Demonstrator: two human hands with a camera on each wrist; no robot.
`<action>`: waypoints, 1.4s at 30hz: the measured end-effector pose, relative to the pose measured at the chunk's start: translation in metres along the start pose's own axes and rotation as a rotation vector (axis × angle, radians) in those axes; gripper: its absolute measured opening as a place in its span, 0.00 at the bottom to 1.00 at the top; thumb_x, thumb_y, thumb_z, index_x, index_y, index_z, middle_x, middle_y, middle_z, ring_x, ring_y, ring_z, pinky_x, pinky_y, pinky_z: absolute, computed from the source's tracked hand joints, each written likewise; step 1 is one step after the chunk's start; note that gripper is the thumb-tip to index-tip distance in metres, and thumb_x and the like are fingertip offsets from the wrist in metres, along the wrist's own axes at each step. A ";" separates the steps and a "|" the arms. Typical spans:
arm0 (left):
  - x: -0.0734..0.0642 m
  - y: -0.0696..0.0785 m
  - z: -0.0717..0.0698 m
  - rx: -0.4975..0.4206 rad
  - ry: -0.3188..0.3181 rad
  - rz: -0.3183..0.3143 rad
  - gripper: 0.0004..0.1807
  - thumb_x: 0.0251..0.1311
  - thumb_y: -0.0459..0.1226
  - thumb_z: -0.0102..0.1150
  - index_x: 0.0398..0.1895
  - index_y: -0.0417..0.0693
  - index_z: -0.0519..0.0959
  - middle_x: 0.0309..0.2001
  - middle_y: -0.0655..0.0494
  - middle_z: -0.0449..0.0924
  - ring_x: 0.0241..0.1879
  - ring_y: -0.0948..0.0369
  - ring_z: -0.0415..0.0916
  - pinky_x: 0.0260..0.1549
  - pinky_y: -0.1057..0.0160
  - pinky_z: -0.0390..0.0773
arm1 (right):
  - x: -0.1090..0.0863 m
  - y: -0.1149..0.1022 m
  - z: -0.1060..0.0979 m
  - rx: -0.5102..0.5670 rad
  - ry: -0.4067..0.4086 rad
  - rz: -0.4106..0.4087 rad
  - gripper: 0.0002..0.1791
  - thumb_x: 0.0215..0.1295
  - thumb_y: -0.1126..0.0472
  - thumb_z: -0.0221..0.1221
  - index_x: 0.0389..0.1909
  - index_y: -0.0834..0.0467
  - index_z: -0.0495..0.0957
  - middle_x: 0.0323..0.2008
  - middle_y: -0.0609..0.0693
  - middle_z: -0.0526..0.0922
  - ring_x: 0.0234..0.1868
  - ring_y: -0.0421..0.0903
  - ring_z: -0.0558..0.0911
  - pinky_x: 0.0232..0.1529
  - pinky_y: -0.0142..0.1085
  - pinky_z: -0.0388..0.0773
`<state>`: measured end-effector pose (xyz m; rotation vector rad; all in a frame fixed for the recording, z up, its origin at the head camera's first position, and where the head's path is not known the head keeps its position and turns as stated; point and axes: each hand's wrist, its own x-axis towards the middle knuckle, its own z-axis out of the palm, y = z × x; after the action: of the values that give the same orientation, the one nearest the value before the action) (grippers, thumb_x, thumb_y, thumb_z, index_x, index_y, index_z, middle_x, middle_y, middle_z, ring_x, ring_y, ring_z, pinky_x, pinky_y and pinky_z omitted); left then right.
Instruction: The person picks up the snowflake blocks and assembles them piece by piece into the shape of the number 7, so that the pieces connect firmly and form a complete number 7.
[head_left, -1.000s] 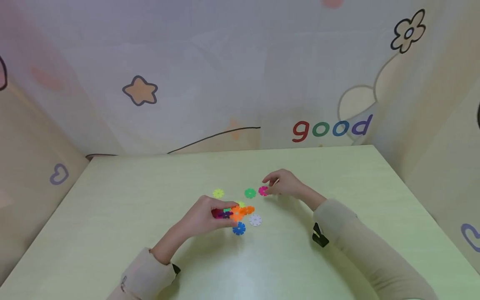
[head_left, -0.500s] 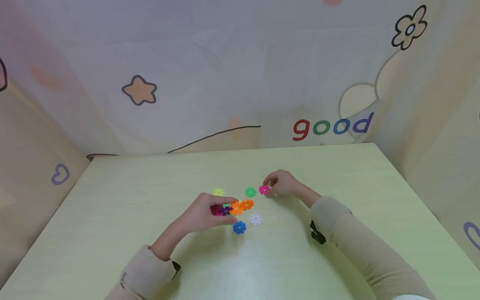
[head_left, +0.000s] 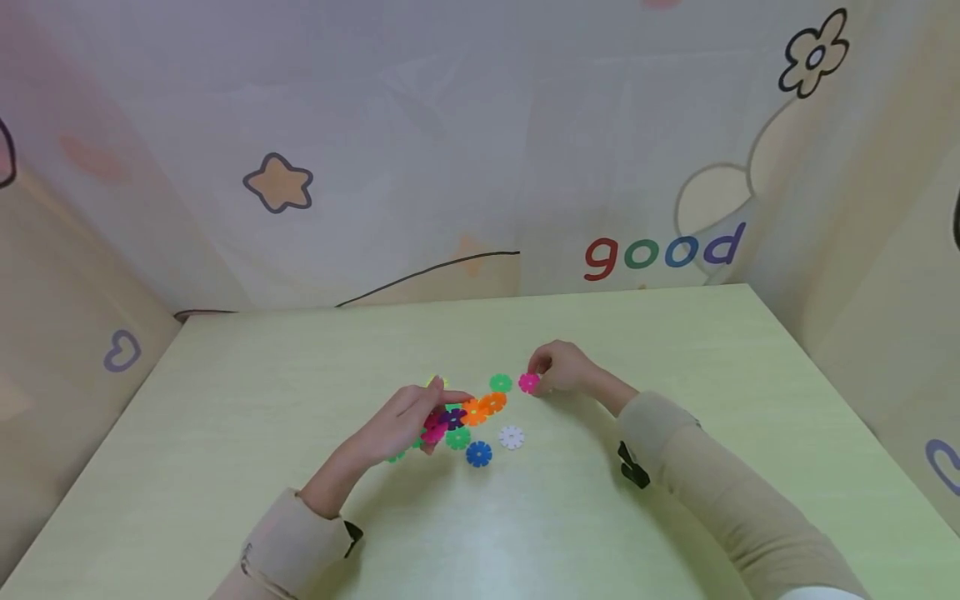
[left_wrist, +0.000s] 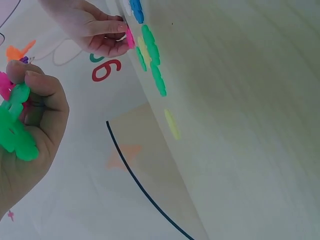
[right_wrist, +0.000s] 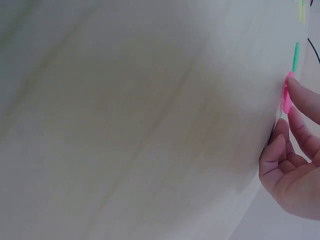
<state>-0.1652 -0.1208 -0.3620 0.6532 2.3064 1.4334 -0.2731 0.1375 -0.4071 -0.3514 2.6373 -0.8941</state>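
Note:
My left hand (head_left: 397,427) grips a chain of joined plastic snowflake discs above the table. Orange discs (head_left: 480,410) form its far end, followed by a purple disc (head_left: 452,418) and a pink one (head_left: 433,430). Green discs (left_wrist: 17,132) of the chain lie against the palm in the left wrist view. Farther right, my right hand (head_left: 567,367) pinches a loose pink snowflake disc (head_left: 528,383) between thumb and finger at the tabletop. In the right wrist view that pink disc (right_wrist: 287,95) appears edge-on at the fingertips.
Beside the pink disc lies a green disc (head_left: 501,383). A white disc (head_left: 512,437), a blue disc (head_left: 479,454) and another green disc (head_left: 458,438) lie nearer. A yellow disc (left_wrist: 172,124) sits behind the left hand. Printed cloth (head_left: 420,167) hangs behind the table (head_left: 600,517).
My left hand has turned and shifted its fingers, showing more of the chain's pink and green discs. The right fingers have closed onto the loose pink disc.

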 end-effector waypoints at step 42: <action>0.003 -0.007 0.008 -0.354 0.052 -0.142 0.26 0.67 0.48 0.44 0.55 0.34 0.70 0.24 0.47 0.72 0.14 0.61 0.73 0.22 0.66 0.77 | -0.068 -0.025 -0.001 0.370 0.052 -0.087 0.09 0.52 0.68 0.64 0.35 0.63 0.77 0.29 0.52 0.78 0.32 0.47 0.74 0.33 0.32 0.74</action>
<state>-0.1652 -0.1155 -0.3717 0.3450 2.0133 1.7458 -0.2083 0.1409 -0.3751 -0.3515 2.4460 -1.4061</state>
